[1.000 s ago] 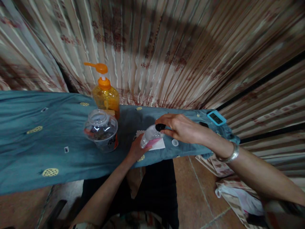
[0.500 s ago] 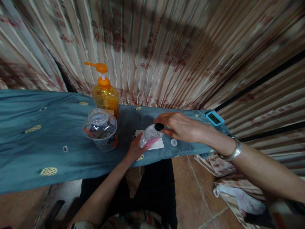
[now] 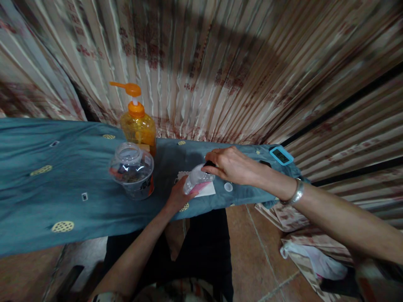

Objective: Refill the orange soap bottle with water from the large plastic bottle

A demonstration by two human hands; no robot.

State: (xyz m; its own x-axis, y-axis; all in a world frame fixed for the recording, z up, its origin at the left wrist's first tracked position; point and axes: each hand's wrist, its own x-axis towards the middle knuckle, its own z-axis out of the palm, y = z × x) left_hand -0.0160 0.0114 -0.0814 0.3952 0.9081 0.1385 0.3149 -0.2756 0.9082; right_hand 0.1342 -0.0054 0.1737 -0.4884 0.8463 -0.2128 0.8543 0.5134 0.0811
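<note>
A clear plastic bottle [image 3: 195, 177] with a pink label leans toward the right over the table. My left hand [image 3: 176, 195] is wrapped round its lower part. At the top end, the thumb and fingers of my right hand [image 3: 225, 163] are closed on the black cap [image 3: 208, 167], which they partly cover. The cap sits at the bottle's mouth; whether it is tight I cannot tell. Beneath the bottle lies a white paper [image 3: 208, 190]. Just right of the paper is a small round whitish disc [image 3: 228, 187].
Left of my hands stands a clear plastic jar [image 3: 134, 174], its mouth uncovered. Behind it is an orange pump bottle [image 3: 138, 126]. A blue digital clock [image 3: 281, 155] lies near the right end of the cloth-covered table [image 3: 103, 201]. Pleated curtains [image 3: 189, 75] hang along the back.
My right hand has closed further over the black cap, with the thumb now across it. My left hand keeps its grip on the bottle. The view has shifted slightly.
</note>
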